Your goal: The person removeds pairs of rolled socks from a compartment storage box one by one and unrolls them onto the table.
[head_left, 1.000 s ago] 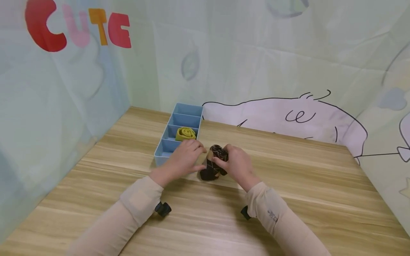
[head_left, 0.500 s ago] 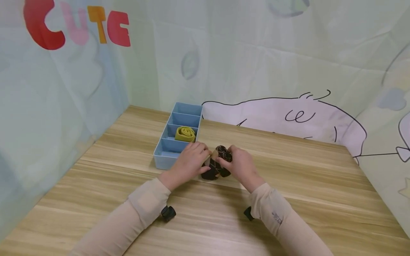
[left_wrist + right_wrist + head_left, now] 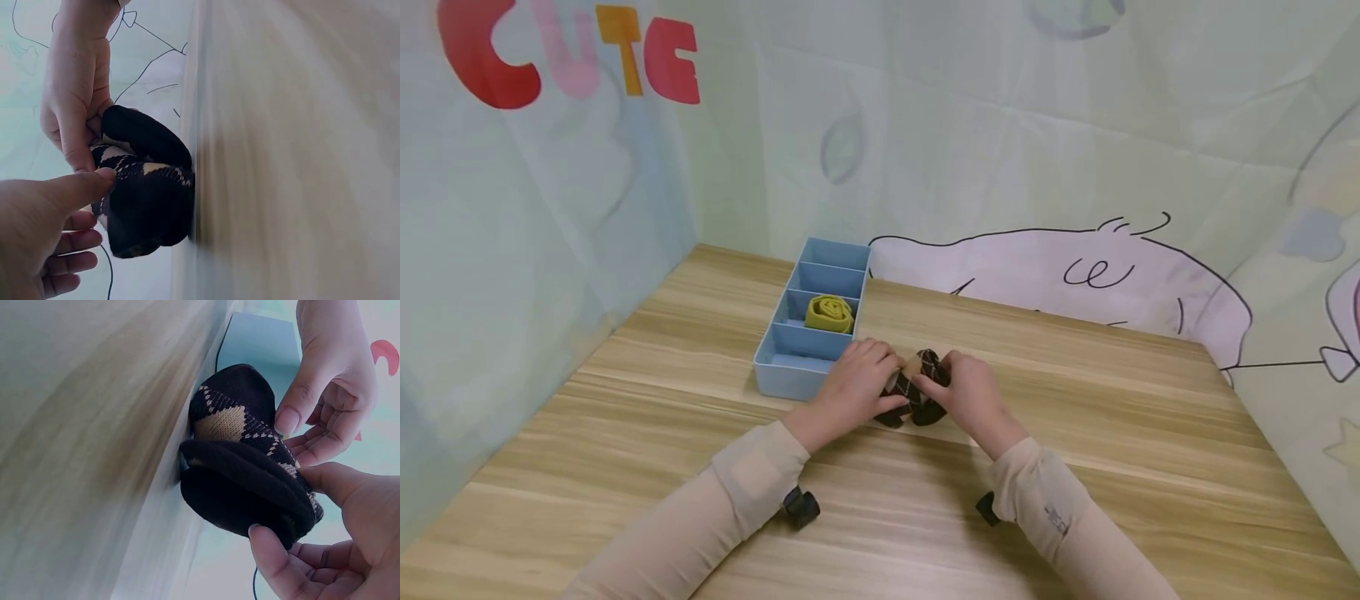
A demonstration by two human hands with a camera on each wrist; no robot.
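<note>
A dark argyle sock point(image 3: 916, 402) with beige diamonds is bunched and folded over just above the wooden table point(image 3: 880, 533), its lower side right at the surface. My left hand point(image 3: 856, 382) pinches its left part, the thumb point(image 3: 103, 178) lying on the knit. From the other side my right hand point(image 3: 976, 398) grips the folded part between thumb and fingers. In the right wrist view the sock's black folded cuff point(image 3: 250, 481) faces the camera, and the diamond pattern shows behind it.
A blue divided box point(image 3: 790, 383) stands left of the hands, close by the left hand. A rolled mustard-yellow cloth point(image 3: 830, 313) sits in one of its compartments. Printed fabric walls point(image 3: 1000, 150) border the table at the back and sides.
My left hand has moved right and taken hold of the sock's left part. Both hands and the sock have shifted slightly right, and the sock sits lower and wider between them.
</note>
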